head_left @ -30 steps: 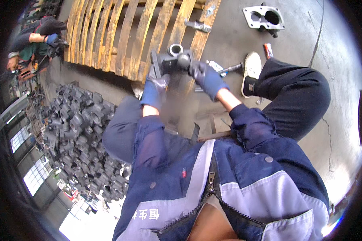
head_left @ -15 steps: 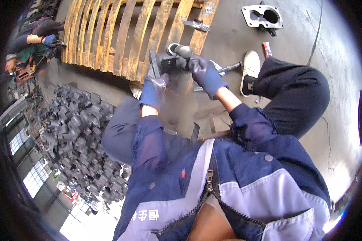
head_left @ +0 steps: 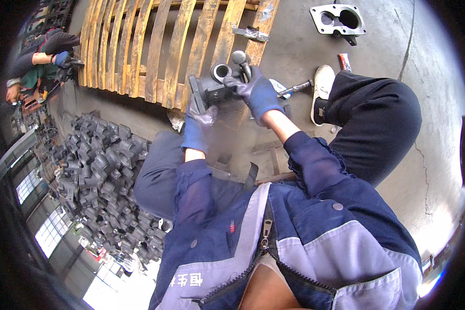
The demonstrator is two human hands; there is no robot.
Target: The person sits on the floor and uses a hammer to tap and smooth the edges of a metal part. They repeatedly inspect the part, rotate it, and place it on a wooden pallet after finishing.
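- Presently, left hand (head_left: 197,121), blue-gloved: fingers closed round the flat flange of a dark grey metal casting (head_left: 215,85), steadying it above the lap
- Right hand (head_left: 257,92), blue-gloved: closed on the casting's right side, near a round-headed tool (head_left: 241,60) standing at its far edge; whether the hand grips that tool cannot be told
- Casting: held between both hands, in front of the wooden pallet (head_left: 160,51)
- Step, judged: working on the casting's bore; next move calls for a firm left-hand hold
- Nearby: bolt-like tool (head_left: 294,88) on the floor to the right; second casting (head_left: 340,19) far right; heap of dark castings (head_left: 95,175) left; another person (head_left: 41,62) far left
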